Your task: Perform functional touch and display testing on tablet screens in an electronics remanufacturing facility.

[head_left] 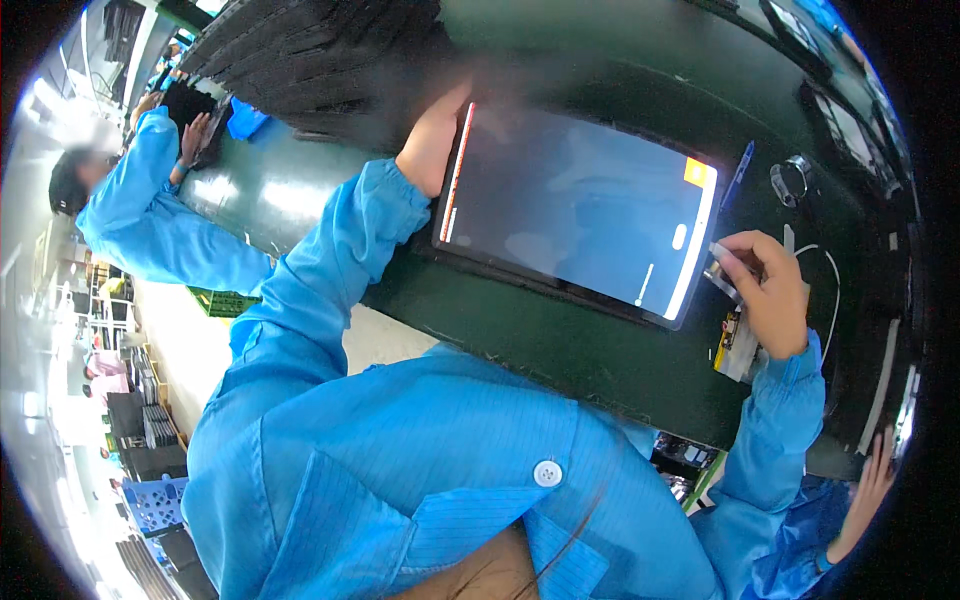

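Nearest the camera, a blue jacket (380,480) with a white button (547,473) was worn. On the dark green tabletop (480,315), a lit tablet (580,200) was set between both hands. Its left edge was touched by the left hand (433,145), whose blurred grip could not be judged. Beside its right edge, the right hand (772,290) was curled, thumb and forefinger close together; whether anything was pinched could not be told. Contents of the green crate (225,303) and blue perforated basket (155,505) could not be made out.
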`<state>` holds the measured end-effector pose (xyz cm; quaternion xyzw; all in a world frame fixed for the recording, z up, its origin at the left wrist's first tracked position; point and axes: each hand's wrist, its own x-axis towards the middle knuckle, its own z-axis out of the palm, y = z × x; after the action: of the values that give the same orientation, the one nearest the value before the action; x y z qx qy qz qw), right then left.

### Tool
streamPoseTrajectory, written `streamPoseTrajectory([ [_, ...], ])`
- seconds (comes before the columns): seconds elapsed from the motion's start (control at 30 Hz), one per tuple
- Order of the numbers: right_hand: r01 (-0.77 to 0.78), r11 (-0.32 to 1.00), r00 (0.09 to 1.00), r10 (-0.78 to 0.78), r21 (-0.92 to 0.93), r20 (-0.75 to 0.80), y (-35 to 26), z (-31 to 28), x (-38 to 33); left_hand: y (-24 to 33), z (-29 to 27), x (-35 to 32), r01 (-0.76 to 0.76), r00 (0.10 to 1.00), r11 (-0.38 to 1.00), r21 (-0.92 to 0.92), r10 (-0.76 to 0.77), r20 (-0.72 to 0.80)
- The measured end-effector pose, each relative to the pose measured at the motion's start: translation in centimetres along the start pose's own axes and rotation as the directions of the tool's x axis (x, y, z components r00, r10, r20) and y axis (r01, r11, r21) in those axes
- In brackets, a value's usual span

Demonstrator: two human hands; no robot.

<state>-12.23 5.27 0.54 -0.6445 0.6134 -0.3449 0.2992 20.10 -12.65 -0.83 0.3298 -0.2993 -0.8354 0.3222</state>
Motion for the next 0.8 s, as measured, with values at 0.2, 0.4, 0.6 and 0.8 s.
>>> streamPoseTrajectory([
  [0.2, -0.011, 0.999, 0.999, 0.01, 0.04, 0.035, 0.1, -0.1, 0.1, 0.2, -0.5, 0.1, -0.007, 0.999, 1.0, -0.004, 0.007, 0.047],
  [0.4, 0.012, 0.998, 1.0, -0.013, 0.055, 0.02, 0.5, 0.1, 0.1, 0.2, 0.6, -0.1, 0.037, 0.997, 0.999, -0.02, -0.035, 0.074],
  [0.6, 0.049, 0.998, 0.999, -0.049, -0.024, -0.002, 0.9, 0.4, 0.6, -0.2, -0.5, 0.8, -0.026, 0.998, 0.999, 0.029, 0.028, -0.057],
  [0.8, 0.114, 0.986, 0.99, -0.124, -0.125, -0.07, 0.5, 0.8, 0.0, -0.5, -0.5, 1.1, 0.015, 1.0, 0.998, -0.064, -0.016, -0.021],
])
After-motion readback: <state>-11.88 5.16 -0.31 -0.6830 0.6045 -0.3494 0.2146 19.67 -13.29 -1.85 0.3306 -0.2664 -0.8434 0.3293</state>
